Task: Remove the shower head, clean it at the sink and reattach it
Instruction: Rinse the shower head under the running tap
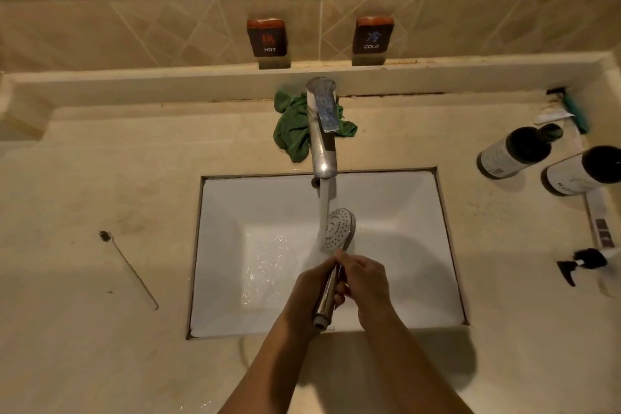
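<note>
The chrome shower head [338,228] is detached and held over the white sink basin [235,212], its round spray face turned up and touching the stream of water that runs from the faucet [323,131]. My left hand [311,286] grips the left side of its handle. My right hand [364,279] is wrapped around the handle from the right, just below the head. The threaded end of the handle sticks out below both hands.
A green cloth [290,131] lies behind the faucet. A toothbrush [129,270] lies on the counter at the left. Two dark bottles [517,151] [581,171], a pump dispenser [584,262] and a razor [574,109] sit at the right. HOT and COLD signs [267,38] [372,35] hang on the wall.
</note>
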Motion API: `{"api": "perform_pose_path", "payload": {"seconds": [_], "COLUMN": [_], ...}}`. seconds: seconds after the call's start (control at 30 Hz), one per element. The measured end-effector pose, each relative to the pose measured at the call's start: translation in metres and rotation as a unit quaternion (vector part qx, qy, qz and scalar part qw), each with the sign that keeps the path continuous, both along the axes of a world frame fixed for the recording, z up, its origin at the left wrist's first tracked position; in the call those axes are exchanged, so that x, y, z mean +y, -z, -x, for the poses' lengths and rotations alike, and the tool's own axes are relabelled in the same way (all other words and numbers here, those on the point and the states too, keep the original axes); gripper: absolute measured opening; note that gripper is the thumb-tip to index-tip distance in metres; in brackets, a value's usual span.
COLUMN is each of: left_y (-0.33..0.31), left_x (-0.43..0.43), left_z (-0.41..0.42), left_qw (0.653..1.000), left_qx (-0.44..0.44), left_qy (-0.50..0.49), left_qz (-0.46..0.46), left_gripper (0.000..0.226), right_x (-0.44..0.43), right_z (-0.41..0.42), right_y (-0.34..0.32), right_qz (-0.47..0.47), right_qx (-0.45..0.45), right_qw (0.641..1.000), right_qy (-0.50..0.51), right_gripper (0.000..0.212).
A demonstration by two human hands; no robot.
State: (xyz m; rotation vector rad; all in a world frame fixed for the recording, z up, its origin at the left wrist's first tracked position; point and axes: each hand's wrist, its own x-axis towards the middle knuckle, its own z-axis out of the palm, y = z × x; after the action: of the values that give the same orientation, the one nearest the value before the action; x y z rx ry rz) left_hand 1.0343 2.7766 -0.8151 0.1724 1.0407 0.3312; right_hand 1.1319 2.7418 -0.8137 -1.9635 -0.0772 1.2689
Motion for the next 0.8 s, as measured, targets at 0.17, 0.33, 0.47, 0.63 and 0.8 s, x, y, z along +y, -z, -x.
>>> {"api": "perform_pose_path", "payload": {"seconds": [0.17, 0.33, 0.47, 0.63, 0.8], "left_y": [0.004, 0.009, 0.009, 0.006, 0.001], "left_x": [0.003, 0.006, 0.010, 0.016, 0.019], "left_z": [0.007, 0.021, 0.033, 0.042, 0.036], "left_qw": [0.999, 0.974, 0.930, 0.864, 0.875], "left_qx": [0.019, 0.194, 0.305, 0.393, 0.372], "left_qy": [0.000, 0.086, 0.135, 0.212, 0.212], "left_qz": [0.027, -0.076, -0.156, -0.233, -0.226], "left_gripper": [0.034, 0.036, 0.033, 0.041, 0.039], "right_x": [0.001, 0.011, 0.018, 0.020, 0.020], "right_z": [0.006, 0.024, 0.046, 0.056, 0.046], "right_y": [0.003, 0.011, 0.016, 0.019, 0.010], "right_qz": [0.012, 0.045, 0.027, 0.015, 0.011], "right_qx": [-0.004, 0.121, 0.224, 0.287, 0.288], "right_qw": [0.999, 0.992, 0.972, 0.954, 0.955], "right_qy": [-0.035, 0.009, 0.058, 0.088, 0.066], "right_gripper": [0.026, 0.022, 0.019, 0.016, 0.017]}}
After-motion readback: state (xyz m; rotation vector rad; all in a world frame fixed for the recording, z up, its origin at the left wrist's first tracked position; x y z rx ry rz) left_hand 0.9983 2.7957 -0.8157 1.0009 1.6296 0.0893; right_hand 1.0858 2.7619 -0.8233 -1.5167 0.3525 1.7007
